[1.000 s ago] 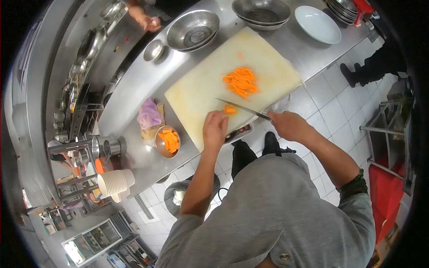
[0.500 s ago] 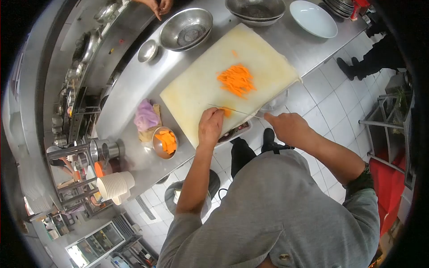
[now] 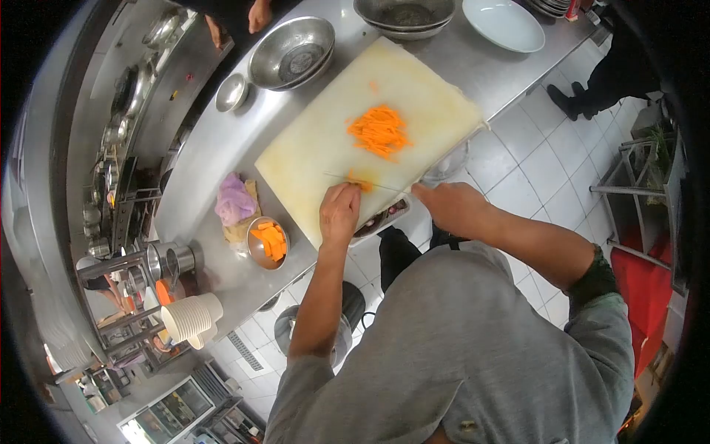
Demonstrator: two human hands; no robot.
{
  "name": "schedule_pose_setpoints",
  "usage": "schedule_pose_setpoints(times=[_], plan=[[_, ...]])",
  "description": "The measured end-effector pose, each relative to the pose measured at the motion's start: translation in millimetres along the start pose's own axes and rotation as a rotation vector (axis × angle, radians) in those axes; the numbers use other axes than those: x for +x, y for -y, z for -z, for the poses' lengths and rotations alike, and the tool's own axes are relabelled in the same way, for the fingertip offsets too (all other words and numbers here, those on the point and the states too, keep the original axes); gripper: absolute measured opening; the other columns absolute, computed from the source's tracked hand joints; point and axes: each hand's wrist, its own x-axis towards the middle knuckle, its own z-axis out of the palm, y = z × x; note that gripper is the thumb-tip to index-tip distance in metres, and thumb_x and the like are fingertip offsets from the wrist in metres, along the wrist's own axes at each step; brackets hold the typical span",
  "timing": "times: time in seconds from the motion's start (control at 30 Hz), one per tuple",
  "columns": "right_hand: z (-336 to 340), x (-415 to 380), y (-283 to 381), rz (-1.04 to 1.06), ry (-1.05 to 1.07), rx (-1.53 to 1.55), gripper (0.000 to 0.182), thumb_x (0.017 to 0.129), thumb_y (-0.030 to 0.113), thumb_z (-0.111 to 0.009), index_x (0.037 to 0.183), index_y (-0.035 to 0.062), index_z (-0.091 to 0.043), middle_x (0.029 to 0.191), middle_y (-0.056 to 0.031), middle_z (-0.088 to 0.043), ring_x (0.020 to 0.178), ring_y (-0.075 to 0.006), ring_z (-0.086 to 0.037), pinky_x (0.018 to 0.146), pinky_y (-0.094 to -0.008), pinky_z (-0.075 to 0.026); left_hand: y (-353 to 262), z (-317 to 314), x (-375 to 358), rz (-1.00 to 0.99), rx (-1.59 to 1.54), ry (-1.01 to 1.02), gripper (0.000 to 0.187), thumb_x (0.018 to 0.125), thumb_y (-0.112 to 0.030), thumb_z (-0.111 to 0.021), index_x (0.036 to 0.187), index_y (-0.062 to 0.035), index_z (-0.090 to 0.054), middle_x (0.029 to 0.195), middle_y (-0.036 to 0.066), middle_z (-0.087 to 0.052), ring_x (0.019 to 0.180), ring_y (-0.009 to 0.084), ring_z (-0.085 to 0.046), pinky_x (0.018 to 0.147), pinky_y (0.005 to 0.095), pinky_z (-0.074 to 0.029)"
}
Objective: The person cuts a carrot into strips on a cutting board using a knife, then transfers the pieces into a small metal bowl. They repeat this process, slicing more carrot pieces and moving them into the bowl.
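A knife lies across some orange carrot near the front edge of a pale cutting board. My right hand is wrapped round its handle, beyond the board's edge. My left hand presses carrot against the board with curled fingers, close beside the blade; the fingers partly hide the piece. Farther up the board rests a pile of cut carrot strips, with a stray bit above it. To the left, a metal bowl holds larger carrot pieces.
Metal bowls, a small bowl and a white plate stand beyond the board. A purple cloth lies left. A container sits below the board's front edge. Another person's hand shows at top; a person's shoes are right.
The view has shifted slightly, moving the board and bowls a little left. Both my hands keep their hold at the same carrot. The other person's hands at the top have moved apart.
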Motion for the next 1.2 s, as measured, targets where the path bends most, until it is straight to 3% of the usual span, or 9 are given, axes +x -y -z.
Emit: schedule_pose_setpoints(times=[0.1, 0.3, 0.5, 0.6, 0.7, 0.8, 1.0, 1.1, 1.2], plan=[[4, -12, 0, -0.021, 0.063, -0.024, 0.038, 0.088, 0.004, -0.054, 0.126, 0.0022, -0.053, 0.078, -0.0222, -0.070, 0.074, -0.0407, -0.071, 0.067, -0.0512, -0.056, -2, 3, 1, -0.031, 0.041, 0.015, 0.009, 0.083, 0.003, -0.073, 0.089, -0.0023, -0.071, 0.095, 0.013, -0.072, 0.089, 0.0306, -0.069, 0.077, 0.0401, -0.056], [-35, 20, -14, 0.119, -0.152, -0.031, 0.039, 0.088, 0.006, -0.055, 0.126, 0.0013, -0.051, 0.076, -0.0206, -0.069, 0.073, -0.0392, -0.072, 0.065, -0.0508, -0.056, -5, 2, 1, 0.003, 0.023, 0.003, 0.009, 0.082, 0.002, -0.074, 0.089, -0.0032, -0.071, 0.093, 0.012, -0.071, 0.088, 0.0310, -0.068, 0.078, 0.0399, -0.056], [13, -7, 13, -0.075, 0.122, 0.033, 0.031, 0.091, 0.006, -0.051, 0.122, 0.0017, -0.055, 0.090, -0.0246, -0.072, 0.088, -0.0393, -0.072, 0.076, -0.0515, -0.056, -2, 0, -1, -0.001, -0.001, -0.008, 0.011, 0.081, 0.002, -0.074, 0.090, -0.0036, -0.070, 0.093, 0.012, -0.071, 0.088, 0.0307, -0.068, 0.077, 0.0397, -0.056], [-22, 12, -6, 0.047, -0.058, 0.035, 0.042, 0.088, 0.004, -0.055, 0.130, -0.0008, -0.052, 0.080, -0.0231, -0.071, 0.077, -0.0393, -0.072, 0.068, -0.0497, -0.057, 0, -1, -1, -0.003, -0.016, -0.004, 0.012, 0.080, 0.002, -0.075, 0.089, -0.0032, -0.070, 0.093, 0.012, -0.071, 0.087, 0.0308, -0.068, 0.077, 0.0398, -0.056], [-21, 11, -5, 0.069, -0.082, 0.034, 0.036, 0.091, 0.006, -0.050, 0.127, 0.0011, -0.054, 0.090, -0.0241, -0.071, 0.086, -0.0411, -0.071, 0.076, -0.0516, -0.056, -2, 1, -1, -0.015, -0.025, -0.016, 0.012, 0.080, 0.003, -0.074, 0.088, -0.0029, -0.069, 0.093, 0.012, -0.071, 0.086, 0.0310, -0.067, 0.076, 0.0399, -0.055], [5, -10, 11, -0.052, 0.079, 0.091, 0.037, 0.090, 0.006, -0.051, 0.127, 0.0006, -0.054, 0.088, -0.0235, -0.072, 0.086, -0.0414, -0.071, 0.076, -0.0519, -0.056, -4, 3, 0, -0.040, -0.021, -0.016, 0.011, 0.079, 0.004, -0.073, 0.086, -0.0025, -0.068, 0.091, 0.011, -0.070, 0.085, 0.0313, -0.066, 0.076, 0.0399, -0.055], [-17, 10, 1, 0.009, -0.004, 0.009, 0.043, 0.089, 0.006, -0.056, 0.131, -0.0005, -0.050, 0.082, -0.0238, -0.071, 0.079, -0.0418, -0.071, 0.071, -0.0519, -0.056, -5, 1, 0, -0.020, -0.025, -0.011, 0.011, 0.078, 0.005, -0.072, 0.086, -0.0022, -0.069, 0.091, 0.011, -0.070, 0.085, 0.0319, -0.066, 0.075, 0.0405, -0.055], [-2, -4, 10, -0.061, 0.117, 0.109, 0.035, 0.091, 0.006, -0.052, 0.125, 0.0001, -0.054, 0.087, -0.0253, -0.071, 0.086, -0.0426, -0.072, 0.074, -0.0529, -0.056, -3, 1, -1, -0.039, -0.029, -0.040, 0.011, 0.078, 0.004, -0.072, 0.087, -0.0022, -0.069, 0.092, 0.012, -0.070, 0.086, 0.0319, -0.066, 0.076, 0.0410, -0.055], [-42, 4, -5, -0.023, -0.020, 0.142, 0.034, 0.087, 0.003, -0.056, 0.121, 0.0002, -0.053, 0.084, -0.0248, -0.070, 0.083, -0.0437, -0.070, 0.074, -0.0517, -0.055, -4, 1, -1, -0.026, 0.000, -0.007, 0.011, 0.078, 0.003, -0.072, 0.087, -0.0023, -0.069, 0.093, 0.012, -0.070, 0.087, 0.0321, -0.066, 0.076, 0.0412, -0.055]])
